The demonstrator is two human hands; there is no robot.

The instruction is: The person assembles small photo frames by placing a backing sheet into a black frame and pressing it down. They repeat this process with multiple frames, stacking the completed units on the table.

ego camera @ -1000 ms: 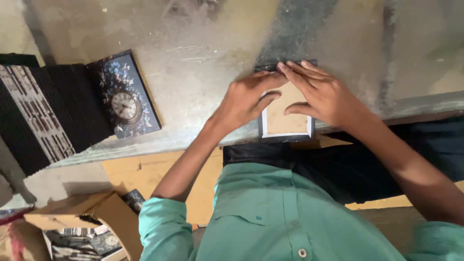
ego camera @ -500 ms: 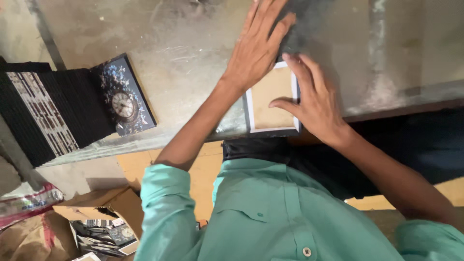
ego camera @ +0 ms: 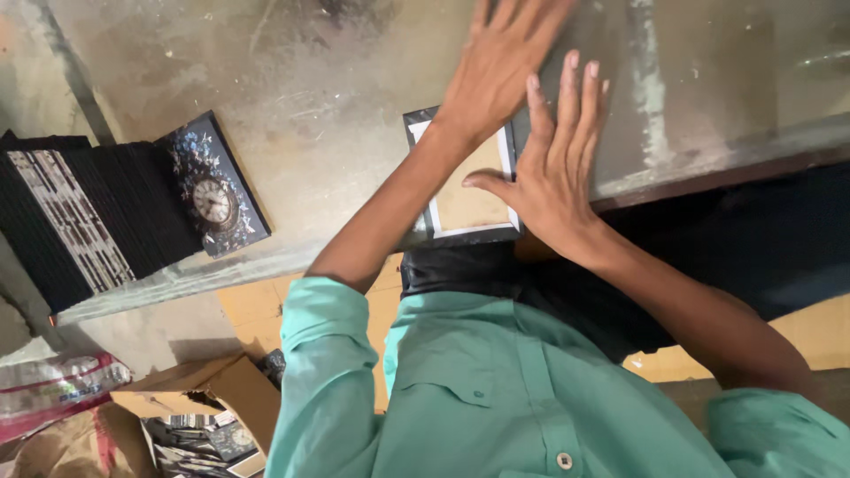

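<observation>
Pressing flat-palmed, gripping nothing, your left hand (ego camera: 500,66) and right hand (ego camera: 553,164) held the frame (ego camera: 460,199); clock plaque (ego camera: 215,196) at nine o'clock.

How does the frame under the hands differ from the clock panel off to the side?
The frame under the hands lies plain side up, tan board with a white border; the clock panel shows a dark, patterned face with a dial. The frame lies flat at the bench edge, pressed by the left hand and right hand; the panel leans untouched on a dark stack. Both are dark-edged rectangles.

Grey bench (ego camera: 310,106): frame (ego camera: 465,199), clock plaque (ego camera: 212,199), black stack (ego camera: 84,221).
</observation>
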